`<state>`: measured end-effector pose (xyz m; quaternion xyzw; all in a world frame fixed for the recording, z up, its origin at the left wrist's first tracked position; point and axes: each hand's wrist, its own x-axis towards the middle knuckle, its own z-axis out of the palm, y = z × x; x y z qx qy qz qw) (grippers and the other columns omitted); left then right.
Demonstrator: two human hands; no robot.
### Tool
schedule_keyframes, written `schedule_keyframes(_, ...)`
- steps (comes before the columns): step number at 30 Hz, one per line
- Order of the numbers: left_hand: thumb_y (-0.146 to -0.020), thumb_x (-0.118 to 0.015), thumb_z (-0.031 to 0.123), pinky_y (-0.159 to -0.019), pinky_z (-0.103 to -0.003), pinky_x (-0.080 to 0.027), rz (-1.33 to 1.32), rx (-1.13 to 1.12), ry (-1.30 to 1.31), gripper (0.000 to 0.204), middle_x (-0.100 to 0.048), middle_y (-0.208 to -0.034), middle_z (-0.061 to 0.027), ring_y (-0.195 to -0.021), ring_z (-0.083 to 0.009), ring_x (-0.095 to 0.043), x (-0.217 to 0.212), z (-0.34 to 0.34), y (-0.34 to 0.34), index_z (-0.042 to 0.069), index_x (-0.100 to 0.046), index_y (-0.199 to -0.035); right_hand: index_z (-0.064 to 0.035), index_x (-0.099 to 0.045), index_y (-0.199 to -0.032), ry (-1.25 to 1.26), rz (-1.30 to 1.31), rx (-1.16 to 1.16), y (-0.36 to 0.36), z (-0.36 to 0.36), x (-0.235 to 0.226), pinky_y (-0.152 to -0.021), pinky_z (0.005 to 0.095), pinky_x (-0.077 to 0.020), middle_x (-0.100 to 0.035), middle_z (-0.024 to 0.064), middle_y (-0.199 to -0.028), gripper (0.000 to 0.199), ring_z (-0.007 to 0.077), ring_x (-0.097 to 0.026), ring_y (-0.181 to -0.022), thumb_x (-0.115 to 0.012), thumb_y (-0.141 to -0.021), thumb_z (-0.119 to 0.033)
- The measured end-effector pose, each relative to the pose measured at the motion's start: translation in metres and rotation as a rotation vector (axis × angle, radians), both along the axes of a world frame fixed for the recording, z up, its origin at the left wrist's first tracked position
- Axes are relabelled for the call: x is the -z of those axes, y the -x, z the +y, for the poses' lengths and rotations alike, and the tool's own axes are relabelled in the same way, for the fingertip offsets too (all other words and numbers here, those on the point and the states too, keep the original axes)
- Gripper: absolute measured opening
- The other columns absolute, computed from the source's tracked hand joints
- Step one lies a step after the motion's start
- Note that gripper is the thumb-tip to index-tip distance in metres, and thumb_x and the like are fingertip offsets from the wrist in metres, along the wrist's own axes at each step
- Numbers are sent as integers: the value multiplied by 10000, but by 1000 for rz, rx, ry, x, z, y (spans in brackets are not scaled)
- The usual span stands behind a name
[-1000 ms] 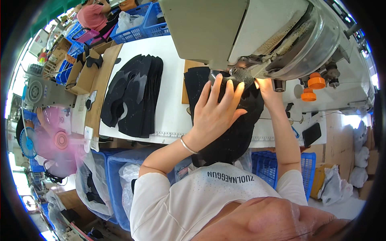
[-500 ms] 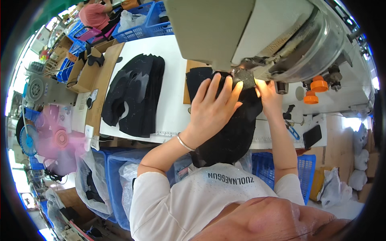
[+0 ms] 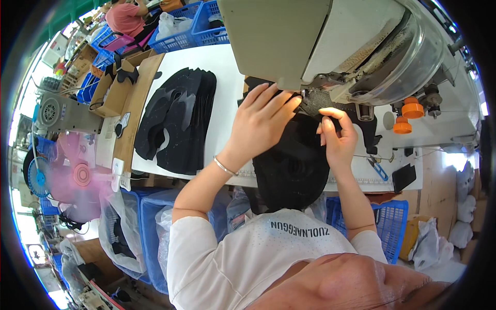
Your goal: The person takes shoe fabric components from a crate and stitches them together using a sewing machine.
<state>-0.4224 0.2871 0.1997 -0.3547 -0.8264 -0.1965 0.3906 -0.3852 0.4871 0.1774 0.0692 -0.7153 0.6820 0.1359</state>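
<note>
Since the earlier frame the right hand [image 3: 338, 137] has slid lower on the black fabric piece [image 3: 292, 165], pinching its edge at frame centre. The left hand [image 3: 258, 121] lies flat, fingers spread, pressing it beneath the sewing machine [image 3: 330, 46]. Black cut pieces [image 3: 178, 121] are stacked centre-left.

right hand [image 3: 338, 137] lifted off black fabric [image 3: 292, 165]

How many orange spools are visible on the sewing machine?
2. One orange spool sits on the right side of the sewing machine; the second orange spool is just below-left of it. Others may be hidden behind the machine.
</note>
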Motion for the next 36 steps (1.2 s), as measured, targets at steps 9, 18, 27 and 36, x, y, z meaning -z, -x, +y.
schedule_keyframes(9, -830, -689, 100, -958, -417, -484, -182, 126, -121, 212, -677, -1062, -99, -1033, -292, -629, -7, -6, 12, 27, -687, -1029, -40, -655, -1151, -124, 92, 107, 8, -6, -3, -668, 248, -473, -642, 73, -924, 216, 110, -574, -712, -605, -948, -95)
schedule_keyframes(18, -853, -687, 282, -1042, -434, -450, -35, 65, -48, 415, -570, -1317, -146, -1244, -315, -536, 29, -10, 5, 22, -665, -1176, -73, -683, -1198, -427, 272, 278, 9, 1, 9, -816, 311, -464, -669, 126, -1107, 313, 219, -605, -899, -688, -899, -162)
schedule_keyframes(27, -736, -660, 47, -878, -369, -596, 317, 152, 56, 252, -690, -1018, -129, -986, -270, -679, 21, 5, -10, -24, -713, -972, -22, -721, -931, -497, 148, 179, 37, 19, -12, -726, 354, -497, -705, 138, -868, 202, 244, -658, -776, -747, -835, -197)
schedule_keyframes(36, -702, -686, -19, -870, -372, -588, 249, 18, -29, 288, -678, -1003, -128, -981, -278, -673, 15, 25, -4, -34, -690, -989, -2, -656, -852, -767, 132, 101, 92, 66, 19, -663, 422, -500, -678, 184, -791, 253, 368, -647, -757, -647, -801, -250)
